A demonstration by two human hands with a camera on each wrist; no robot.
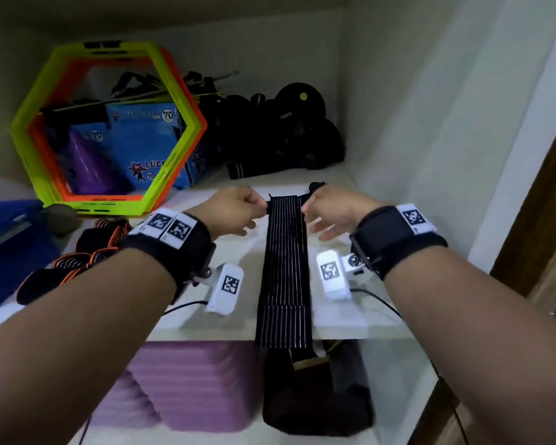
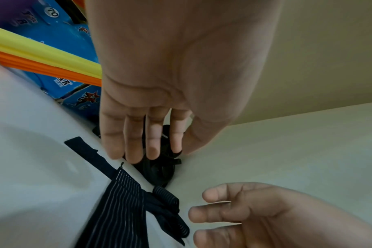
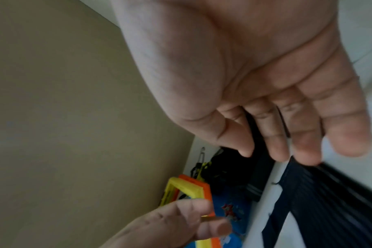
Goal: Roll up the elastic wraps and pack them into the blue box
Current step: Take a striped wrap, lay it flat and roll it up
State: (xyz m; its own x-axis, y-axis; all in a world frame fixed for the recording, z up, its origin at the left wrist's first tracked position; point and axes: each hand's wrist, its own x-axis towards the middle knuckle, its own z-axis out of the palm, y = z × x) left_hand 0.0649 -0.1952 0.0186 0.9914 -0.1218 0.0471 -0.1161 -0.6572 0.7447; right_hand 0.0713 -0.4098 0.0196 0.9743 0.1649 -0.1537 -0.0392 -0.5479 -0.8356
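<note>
A black elastic wrap (image 1: 284, 268) with thin white stripes lies unrolled on the white shelf, and its near end hangs over the front edge. My left hand (image 1: 254, 208) hovers at the wrap's far left corner. In the left wrist view its fingers (image 2: 146, 151) point straight down just above the wrap (image 2: 121, 201). My right hand (image 1: 315, 213) is at the far right corner, fingers relaxed (image 3: 287, 147) over the wrap (image 3: 329, 201) and holding nothing. A blue box (image 1: 7, 252) sits at the far left, with several rolled black-and-orange wraps (image 1: 87, 252) beside it.
Yellow and orange hexagon rings (image 1: 93, 208) lean at the back left in front of blue cardboard boxes (image 1: 142, 146). Black gear (image 1: 286, 133) is piled at the back. The cabinet wall (image 1: 430, 155) is close on the right. Purple foam mats (image 1: 190, 380) fill the lower shelf.
</note>
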